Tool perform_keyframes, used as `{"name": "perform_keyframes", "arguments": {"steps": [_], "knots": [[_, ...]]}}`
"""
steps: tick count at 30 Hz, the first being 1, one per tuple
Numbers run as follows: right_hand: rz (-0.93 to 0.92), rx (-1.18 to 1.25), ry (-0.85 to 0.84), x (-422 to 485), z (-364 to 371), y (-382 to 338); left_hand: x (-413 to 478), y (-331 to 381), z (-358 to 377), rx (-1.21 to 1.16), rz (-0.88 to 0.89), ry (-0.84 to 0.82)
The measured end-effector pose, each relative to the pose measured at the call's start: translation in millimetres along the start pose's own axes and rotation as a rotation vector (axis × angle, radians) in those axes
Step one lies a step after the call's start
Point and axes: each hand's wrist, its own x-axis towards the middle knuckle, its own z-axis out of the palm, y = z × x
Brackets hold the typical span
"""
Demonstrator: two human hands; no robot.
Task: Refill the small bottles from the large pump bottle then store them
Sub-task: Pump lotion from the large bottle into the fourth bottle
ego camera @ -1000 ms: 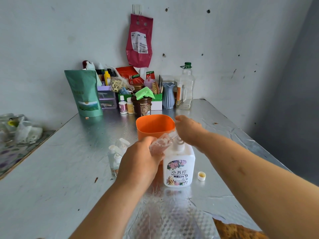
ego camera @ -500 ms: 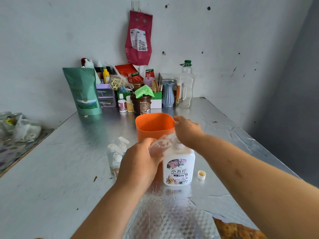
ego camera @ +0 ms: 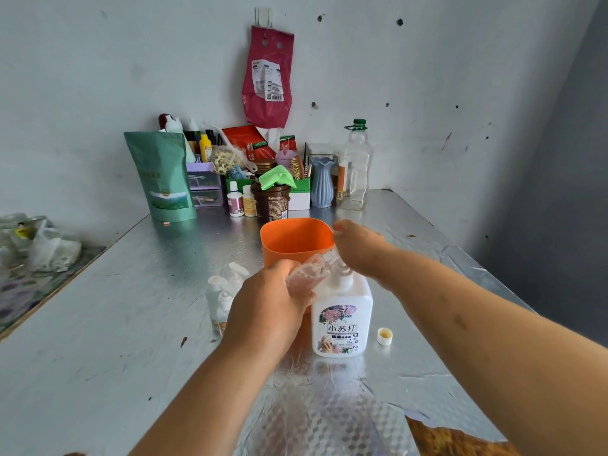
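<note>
A large white pump bottle (ego camera: 342, 319) with a flowered label stands mid-table. My right hand (ego camera: 358, 246) lies over its pump head, which is hidden beneath it. My left hand (ego camera: 266, 307) grips a small clear bottle (ego camera: 306, 274), tilted so that its mouth points at the pump spout. Several small clear bottles with white caps (ego camera: 225, 291) stand together left of my left hand. A small yellowish cap (ego camera: 384, 336) lies on the table to the right of the pump bottle.
An orange plastic tub (ego camera: 289, 238) stands just behind the pump bottle. Jars, a blue vase (ego camera: 321, 182), a green pouch (ego camera: 163, 177) and a clear jug (ego camera: 355, 166) crowd the back wall. Plastic bags (ego camera: 36, 241) lie at far left. The table edge runs along the right.
Both hands stay at the pump bottle; my right hand has shifted slightly on the pump head, and the view has tilted a little.
</note>
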Motion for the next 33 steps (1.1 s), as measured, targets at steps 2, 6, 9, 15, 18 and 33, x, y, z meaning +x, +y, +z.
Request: {"name": "perform_keyframes", "arguments": {"steps": [2, 6, 9, 15, 18, 33], "knots": [[0.002, 0.009, -0.014, 0.9, 0.0, 0.6, 0.3, -0.8, 0.4, -0.005, 0.000, -0.002], [-0.028, 0.004, -0.021, 1.1, 3.0, 3.2, 1.3, -4.4, 3.8, -0.017, -0.012, -0.005], [-0.020, 0.002, -0.018, 1.2, 6.7, 4.5, 1.6, -7.1, 6.5, -0.014, -0.019, -0.015], [0.049, 0.080, -0.006, -0.9, 6.8, 1.4, -0.1, -7.0, 5.7, -0.016, -0.009, -0.011], [0.050, 0.160, 0.055, 1.8, 8.6, 3.2, -1.2, -5.5, 3.5, -0.015, 0.000, -0.007], [0.057, 0.568, 0.054, -14.5, -10.2, 1.0, 5.5, -0.6, -1.4, -0.036, -0.009, 0.009]]}}
